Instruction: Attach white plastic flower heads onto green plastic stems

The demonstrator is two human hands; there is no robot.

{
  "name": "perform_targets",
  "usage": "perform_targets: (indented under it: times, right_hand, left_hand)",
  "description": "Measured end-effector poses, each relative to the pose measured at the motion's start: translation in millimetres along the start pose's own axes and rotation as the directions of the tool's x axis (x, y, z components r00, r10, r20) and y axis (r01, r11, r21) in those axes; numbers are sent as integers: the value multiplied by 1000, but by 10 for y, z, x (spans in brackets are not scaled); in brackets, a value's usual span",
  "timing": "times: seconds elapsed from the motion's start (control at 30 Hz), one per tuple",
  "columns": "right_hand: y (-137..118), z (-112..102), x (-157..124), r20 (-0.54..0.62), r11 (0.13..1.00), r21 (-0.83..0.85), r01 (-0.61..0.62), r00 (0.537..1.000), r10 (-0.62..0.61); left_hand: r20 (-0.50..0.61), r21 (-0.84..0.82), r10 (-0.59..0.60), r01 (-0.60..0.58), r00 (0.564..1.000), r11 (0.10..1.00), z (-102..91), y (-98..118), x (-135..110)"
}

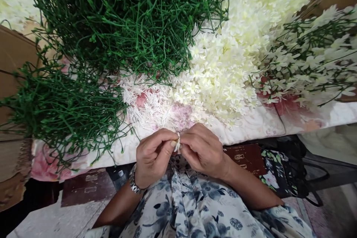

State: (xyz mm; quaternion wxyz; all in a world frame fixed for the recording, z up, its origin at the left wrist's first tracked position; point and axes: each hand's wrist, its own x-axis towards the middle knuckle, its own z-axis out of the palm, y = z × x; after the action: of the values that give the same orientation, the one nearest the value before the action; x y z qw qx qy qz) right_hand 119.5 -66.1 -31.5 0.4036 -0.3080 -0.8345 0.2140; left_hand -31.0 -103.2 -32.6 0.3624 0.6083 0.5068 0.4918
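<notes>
White floret [177, 142] (left hand [153, 156], right hand [202, 150])

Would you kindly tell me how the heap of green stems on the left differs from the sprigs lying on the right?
The green stems are bare, while the sprigs carry cream blossoms. The green stems form a dense, tangled heap; the sprigs lie looser and fanned out. Both have thin green stalks and lie at least partly on the flowered cloth.
</notes>
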Motion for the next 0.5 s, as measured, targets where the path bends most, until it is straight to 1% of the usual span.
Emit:
perform_targets:
  times: [0.1,0.13,0.2,0.27,0.3,0.33,0.4,0.43,0.5]
  right_hand:
    - [37,-19,-17,6,995,-99,-3,1000,4]
    - [55,-40,-10,17,989,-151,-7,1000,9]
    - [98,-97,26,40,960,-281,-14,999,26]
    - [145,-146,94,45,900,-435,-20,998,43]
    - [169,-158,135,45,860,-510,-21,998,51]
    - [192,-158,176,47,815,-578,-22,997,60]
    - [233,-120,252,71,730,-683,-1,995,68]
    - [250,-90,281,92,697,-717,21,994,65]
    - [273,-31,317,152,654,-753,78,987,57]
  left_hand:
    - [21,103,6,-8,1000,995,2,-1,54]
    - [10,167,35,-37,999,985,-5,-1,75]
    - [-32,344,152,-132,988,930,-32,-3,126]
    - [-20,558,260,-204,966,804,-66,-9,187]
    - [21,655,276,-222,961,722,-79,-14,218]
    - [79,732,264,-236,961,639,-88,-20,246]
    - [189,829,182,-256,965,498,-88,-38,290]
    - [219,856,142,-260,965,446,-82,-49,303]
    - [229,889,92,-247,969,386,-70,-76,315]
